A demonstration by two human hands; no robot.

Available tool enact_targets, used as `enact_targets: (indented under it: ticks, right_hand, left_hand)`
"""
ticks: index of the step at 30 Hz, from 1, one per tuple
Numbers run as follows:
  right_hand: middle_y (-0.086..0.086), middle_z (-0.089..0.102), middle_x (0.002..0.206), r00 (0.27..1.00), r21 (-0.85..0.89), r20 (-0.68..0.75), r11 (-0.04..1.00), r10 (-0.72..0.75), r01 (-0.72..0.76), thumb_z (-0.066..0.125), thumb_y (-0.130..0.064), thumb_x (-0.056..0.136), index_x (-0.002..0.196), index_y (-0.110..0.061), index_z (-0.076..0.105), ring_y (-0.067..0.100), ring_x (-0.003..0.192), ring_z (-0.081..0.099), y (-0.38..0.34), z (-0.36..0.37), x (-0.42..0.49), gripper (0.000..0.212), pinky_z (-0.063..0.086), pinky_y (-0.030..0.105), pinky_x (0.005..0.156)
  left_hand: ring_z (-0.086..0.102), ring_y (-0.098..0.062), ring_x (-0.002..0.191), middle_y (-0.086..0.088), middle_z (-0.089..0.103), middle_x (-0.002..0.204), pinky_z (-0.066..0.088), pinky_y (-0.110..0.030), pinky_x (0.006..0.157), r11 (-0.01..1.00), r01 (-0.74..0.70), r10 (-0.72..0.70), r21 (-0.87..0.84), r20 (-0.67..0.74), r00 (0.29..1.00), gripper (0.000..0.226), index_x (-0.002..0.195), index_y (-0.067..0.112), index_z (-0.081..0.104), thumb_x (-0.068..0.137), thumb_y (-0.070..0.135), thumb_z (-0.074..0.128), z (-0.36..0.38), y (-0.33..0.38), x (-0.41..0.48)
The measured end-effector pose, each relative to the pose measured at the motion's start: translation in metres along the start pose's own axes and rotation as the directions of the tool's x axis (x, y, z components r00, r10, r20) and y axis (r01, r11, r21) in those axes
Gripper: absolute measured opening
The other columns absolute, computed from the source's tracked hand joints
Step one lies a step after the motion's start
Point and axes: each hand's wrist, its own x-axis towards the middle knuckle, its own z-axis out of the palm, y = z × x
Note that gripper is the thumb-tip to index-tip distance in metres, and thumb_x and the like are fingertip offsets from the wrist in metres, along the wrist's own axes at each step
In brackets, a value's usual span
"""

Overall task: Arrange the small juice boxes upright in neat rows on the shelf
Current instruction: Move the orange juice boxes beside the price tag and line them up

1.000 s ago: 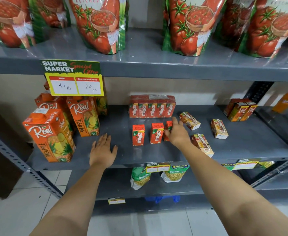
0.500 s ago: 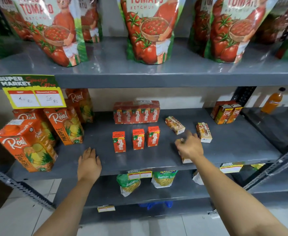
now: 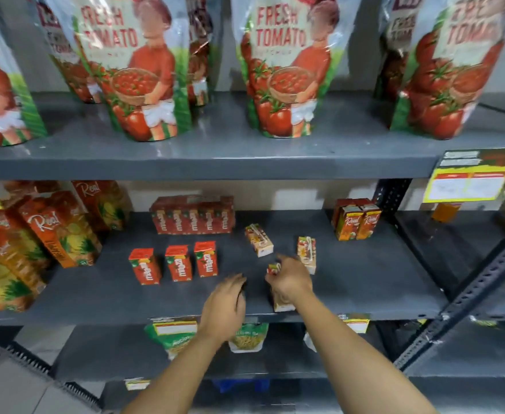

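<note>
The right hand (image 3: pixel 290 283) closes around a lying juice box (image 3: pixel 281 303) near the shelf (image 3: pixel 364 279) front, probably to stand it beside the three upright boxes (image 3: pixel 179 265), while the left hand (image 3: pixel 226 300) hovers loosely curled, holding nothing.

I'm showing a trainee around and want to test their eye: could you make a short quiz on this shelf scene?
1. How many small red juice boxes stand upright in the front row?
2. True or false: the right hand is over a small box lying at the shelf front edge.
3. The two loose boxes behind the hands are: A) upright B) lying down C) stacked.

Key: 1. Three. 2. True. 3. B.
</note>
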Motion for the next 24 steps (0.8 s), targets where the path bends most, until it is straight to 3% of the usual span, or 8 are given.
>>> enact_targets:
  ticks: [5, 8, 12, 14, 18, 21, 24]
  right_hand:
    - [0.006, 0.047, 0.136, 0.996, 0.044, -0.056, 0.996, -0.069, 0.072, 0.064, -0.039, 0.076, 0.129, -0.027, 0.054, 0.028, 0.105, 0.061, 0.022, -0.025, -0.003, 0.055, 0.051, 0.033, 0.080]
    - [0.003, 0.036, 0.135, 0.988, 0.140, -0.105, 0.982, -0.114, 0.129, 0.066, -0.035, 0.077, 0.131, -0.026, 0.051, 0.026, 0.105, 0.060, 0.038, -0.042, -0.004, 0.057, 0.050, 0.030, 0.084]
    - [-0.007, 0.030, 0.113, 0.956, 0.180, -0.254, 0.964, -0.145, 0.194, 0.069, -0.032, 0.076, 0.129, -0.027, 0.052, 0.017, 0.089, 0.056, 0.063, -0.074, -0.005, 0.056, 0.045, 0.022, 0.078]
    - [-0.007, 0.030, 0.115, 0.941, 0.160, -0.317, 0.971, -0.122, 0.180, 0.070, -0.031, 0.077, 0.129, -0.026, 0.052, 0.011, 0.084, 0.050, 0.076, -0.088, -0.004, 0.055, 0.043, 0.020, 0.079]
    - [0.001, 0.035, 0.127, 0.931, 0.135, -0.365, 0.989, -0.010, 0.063, 0.073, -0.025, 0.077, 0.126, -0.024, 0.055, 0.007, 0.067, 0.052, 0.093, -0.105, 0.001, 0.052, 0.040, 0.006, 0.061]
    - [0.004, 0.034, 0.124, 0.954, 0.115, -0.299, 0.993, -0.004, 0.040, 0.071, -0.022, 0.080, 0.124, -0.022, 0.054, 0.025, 0.086, 0.057, 0.099, -0.097, 0.000, 0.048, 0.045, 0.025, 0.072]
    - [0.004, 0.034, 0.116, 0.971, 0.099, -0.238, 0.995, 0.034, -0.011, 0.072, -0.022, 0.079, 0.121, -0.026, 0.047, 0.028, 0.086, 0.057, 0.101, -0.087, -0.004, 0.050, 0.048, 0.032, 0.067]
  left_hand:
    - [0.018, -0.021, 0.147, -0.007, 0.021, 0.159, 0.014, -0.033, 0.118, 0.972, 0.125, -0.165, 0.199, 0.196, 0.967, 0.057, 0.150, 0.012, 0.023, 0.100, 0.038, 0.033, 0.027, 0.019, 0.045]
    - [0.006, -0.019, 0.149, -0.005, 0.008, 0.162, 0.005, -0.037, 0.119, 0.934, 0.133, -0.221, 0.333, 0.242, 0.945, 0.063, 0.152, 0.014, 0.010, 0.100, 0.046, 0.021, 0.044, 0.016, 0.043]
    - [0.005, -0.018, 0.149, -0.002, 0.007, 0.162, 0.005, -0.037, 0.121, 0.924, 0.119, -0.201, 0.363, 0.197, 0.959, 0.064, 0.153, 0.018, 0.009, 0.098, 0.049, 0.017, 0.051, 0.010, 0.041]
    - [0.005, -0.018, 0.149, -0.002, 0.007, 0.162, 0.005, -0.037, 0.121, 0.929, 0.112, -0.191, 0.353, 0.199, 0.961, 0.064, 0.153, 0.018, 0.009, 0.098, 0.049, 0.017, 0.052, 0.008, 0.041]
    - [0.004, -0.018, 0.149, -0.002, 0.005, 0.163, 0.004, -0.037, 0.121, 0.932, 0.113, -0.189, 0.344, 0.195, 0.963, 0.064, 0.153, 0.018, 0.009, 0.098, 0.049, 0.017, 0.052, 0.011, 0.039]
    - [0.002, -0.017, 0.149, -0.002, 0.005, 0.163, 0.003, -0.037, 0.122, 0.931, 0.112, -0.187, 0.348, 0.192, 0.963, 0.064, 0.153, 0.018, 0.008, 0.098, 0.049, 0.017, 0.050, 0.012, 0.039]
    - [0.002, -0.016, 0.149, -0.002, 0.004, 0.163, 0.003, -0.037, 0.122, 0.933, 0.107, -0.182, 0.342, 0.195, 0.964, 0.064, 0.153, 0.018, 0.008, 0.098, 0.049, 0.018, 0.049, 0.012, 0.038]
